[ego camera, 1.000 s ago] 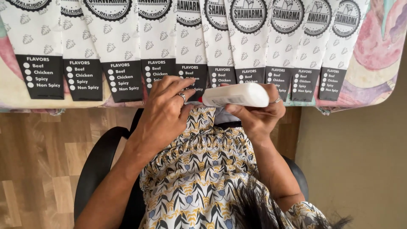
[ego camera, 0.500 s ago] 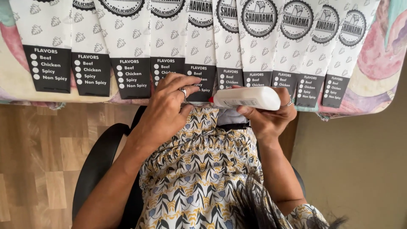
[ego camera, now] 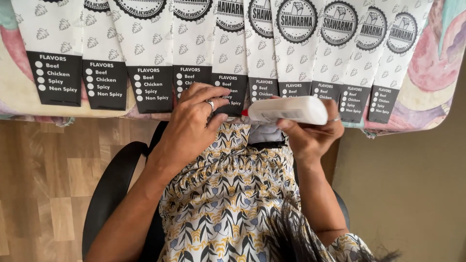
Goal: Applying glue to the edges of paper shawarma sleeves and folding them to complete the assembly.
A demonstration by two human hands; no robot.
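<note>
Gluing step: right hand (ego camera: pixel 310 133) grips white glue bottle (ego camera: pixel 289 110) sideways, red tip at a paper sleeve's (ego camera: pixel 233 53) black bottom edge; left hand (ego camera: pixel 191 123) pins it w/ fingers, grasping nothing. Next, prob steady squeeze along edge

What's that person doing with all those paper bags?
A seated person's right hand holds a white squeeze bottle sideways, its red tip pointing at the bottom edge of one paper sleeve. The left hand rests its fingers on that sleeve. A whole row of matching sleeves overlaps along the table edge.
</note>
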